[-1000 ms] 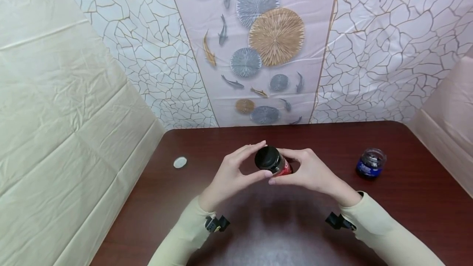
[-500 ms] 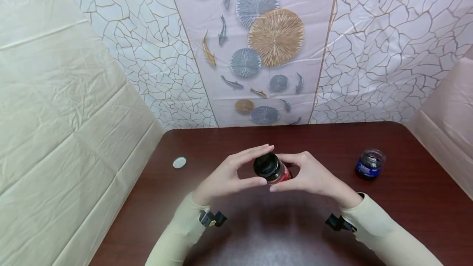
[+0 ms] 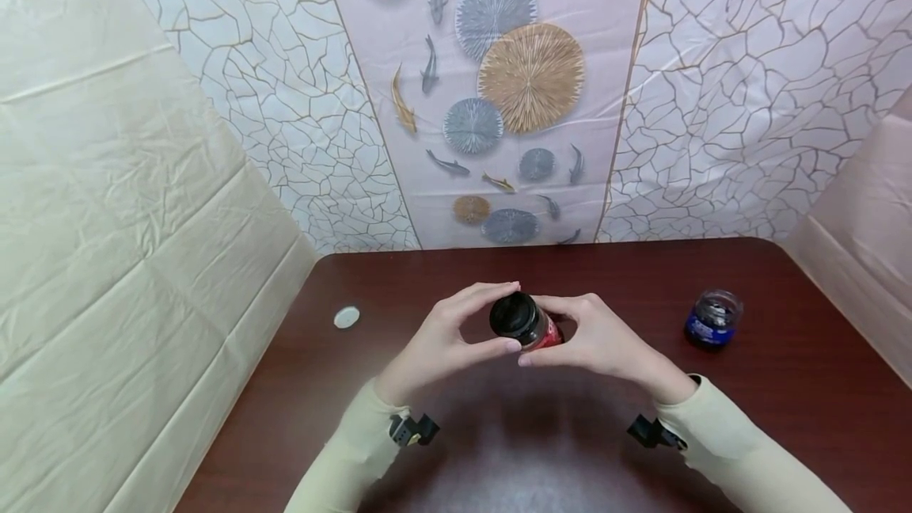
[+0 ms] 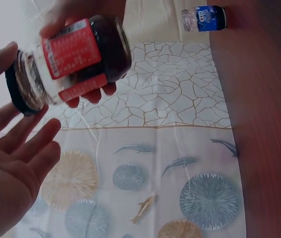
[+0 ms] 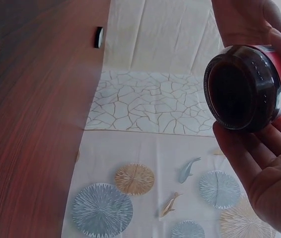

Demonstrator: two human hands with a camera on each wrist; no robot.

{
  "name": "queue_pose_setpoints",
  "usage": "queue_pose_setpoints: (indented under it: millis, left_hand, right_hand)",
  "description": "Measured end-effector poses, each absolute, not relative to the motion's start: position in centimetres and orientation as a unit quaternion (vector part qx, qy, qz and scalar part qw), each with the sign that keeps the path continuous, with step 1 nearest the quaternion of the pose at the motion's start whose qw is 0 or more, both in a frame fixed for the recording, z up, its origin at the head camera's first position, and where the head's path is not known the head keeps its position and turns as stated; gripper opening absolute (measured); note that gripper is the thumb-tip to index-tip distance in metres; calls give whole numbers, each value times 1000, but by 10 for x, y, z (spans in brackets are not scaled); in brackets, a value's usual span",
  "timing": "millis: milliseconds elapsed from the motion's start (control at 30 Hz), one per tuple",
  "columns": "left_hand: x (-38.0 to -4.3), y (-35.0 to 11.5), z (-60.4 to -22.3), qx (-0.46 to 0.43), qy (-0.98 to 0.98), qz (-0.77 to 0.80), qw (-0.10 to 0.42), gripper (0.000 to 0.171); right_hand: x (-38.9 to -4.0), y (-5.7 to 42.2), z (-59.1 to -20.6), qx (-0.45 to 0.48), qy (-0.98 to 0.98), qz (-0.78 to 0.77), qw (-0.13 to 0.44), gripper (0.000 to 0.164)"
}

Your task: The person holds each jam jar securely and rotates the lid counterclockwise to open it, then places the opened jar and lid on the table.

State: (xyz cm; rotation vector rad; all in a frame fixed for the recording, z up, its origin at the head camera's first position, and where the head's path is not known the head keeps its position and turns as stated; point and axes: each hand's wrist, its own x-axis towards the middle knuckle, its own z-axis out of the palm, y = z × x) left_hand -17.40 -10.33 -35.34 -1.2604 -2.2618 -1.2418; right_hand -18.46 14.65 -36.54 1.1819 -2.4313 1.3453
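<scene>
Between both hands, held up over the table, is a glass jar (image 3: pixel 551 334) with a red label and a black screw lid (image 3: pixel 513 313). It tilts so the lid points toward the left hand. My left hand (image 3: pixel 443 336) pinches the lid between thumb and fingertips; the left wrist view shows the lid (image 4: pixel 17 85) on the jar. My right hand (image 3: pixel 604 336) grips the jar's body around the label. Dark contents fill the base end in the left wrist view. The right wrist view faces the jar's dark round bottom (image 5: pixel 232 94).
On the right of the dark red table (image 3: pixel 570 457) stands a lidless glass jar (image 3: pixel 714 318) with a blue label and dark contents. A small round lid (image 3: pixel 347 317), white face up, lies at the far left. Patterned cloth (image 3: pixel 499 180) hangs behind the table.
The left hand's fingers loosened and reached further over the lid, then drew back to its edge. The right hand kept its grip, and the jar sits slightly lower in view.
</scene>
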Motion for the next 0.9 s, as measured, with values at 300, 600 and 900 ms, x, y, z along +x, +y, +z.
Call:
queue_pose_setpoints:
  millis: [300, 600, 900]
  left_hand:
    - [-170, -95, -354, -396, -806, -402, 180, 70]
    - [-168, -94, -358, -378, -822, -395, 160, 73]
    - [-178, -110, -349, -467, -774, -423, 65, 74]
  right_hand:
    - [-185, 145, -368, 381, -807, 447, 65, 62]
    - [-185, 145, -374, 378, -811, 441, 68, 64]
    - [-187, 147, -367, 393, -798, 455, 46, 62]
